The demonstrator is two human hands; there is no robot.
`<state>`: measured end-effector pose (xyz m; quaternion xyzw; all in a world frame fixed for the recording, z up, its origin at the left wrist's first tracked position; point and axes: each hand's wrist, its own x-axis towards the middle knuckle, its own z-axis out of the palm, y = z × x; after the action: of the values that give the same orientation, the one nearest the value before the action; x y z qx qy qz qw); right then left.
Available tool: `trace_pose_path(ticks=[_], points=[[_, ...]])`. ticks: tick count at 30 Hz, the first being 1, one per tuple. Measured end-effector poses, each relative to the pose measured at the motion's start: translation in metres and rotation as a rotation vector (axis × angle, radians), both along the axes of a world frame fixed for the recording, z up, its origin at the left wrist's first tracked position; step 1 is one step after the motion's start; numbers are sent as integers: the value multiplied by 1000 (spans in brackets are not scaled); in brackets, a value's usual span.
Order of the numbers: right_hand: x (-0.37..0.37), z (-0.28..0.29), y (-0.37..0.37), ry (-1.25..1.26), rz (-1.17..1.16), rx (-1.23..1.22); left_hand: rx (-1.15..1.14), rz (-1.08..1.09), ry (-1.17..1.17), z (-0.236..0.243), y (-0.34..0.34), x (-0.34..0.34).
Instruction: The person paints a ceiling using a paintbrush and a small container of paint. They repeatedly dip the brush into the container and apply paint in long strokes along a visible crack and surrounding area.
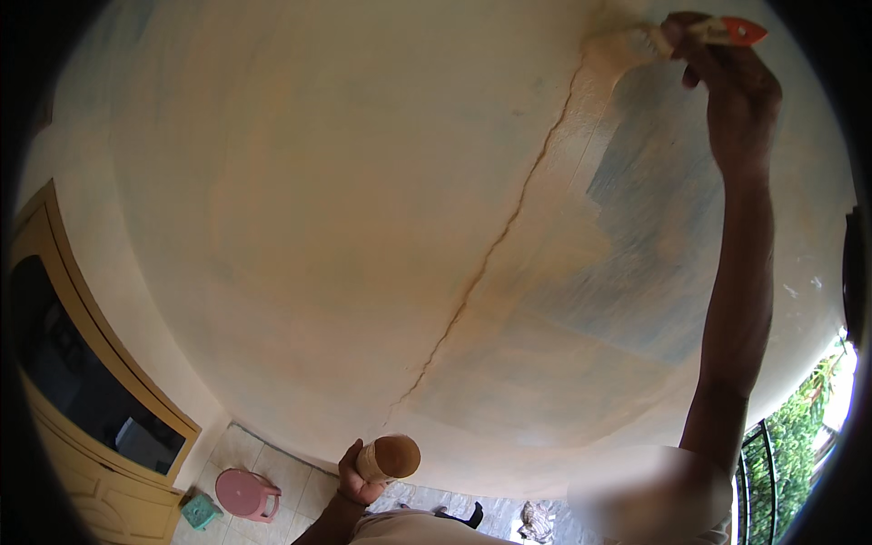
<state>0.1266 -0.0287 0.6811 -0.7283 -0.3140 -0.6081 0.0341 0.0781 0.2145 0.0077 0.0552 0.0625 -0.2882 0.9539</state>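
Observation:
My right hand is raised high at the upper right, its fingers closed round a paintbrush with a pale handle and an orange end. The bristles point left and appear to meet the painted wall near the top of a long, jagged crack. Along the crack's right side runs a pale, wet-looking strip, with a grey-blue patch beyond it. Low in the picture, my left hand grips a cup from its left side. The cup tilts so that its tan inside shows; how full it is I cannot tell.
A yellow-framed door with dark glass stands at the left. Below it on the tiled floor are a pink plastic stool and a small green stool. A black railing and green plants lie at the lower right.

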Motion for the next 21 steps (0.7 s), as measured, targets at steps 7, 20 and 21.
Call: trace_pose_path(ticks=[7,20,21], points=[[8,5,14,-425,-31,-487,16,9,21,-2,-7,-2],[-32,-35,15,77,56,-192,48,24,-78,9,-11,-6],[-36,-9,14,242,79,12,51,12,-84,7,-17,-7]])
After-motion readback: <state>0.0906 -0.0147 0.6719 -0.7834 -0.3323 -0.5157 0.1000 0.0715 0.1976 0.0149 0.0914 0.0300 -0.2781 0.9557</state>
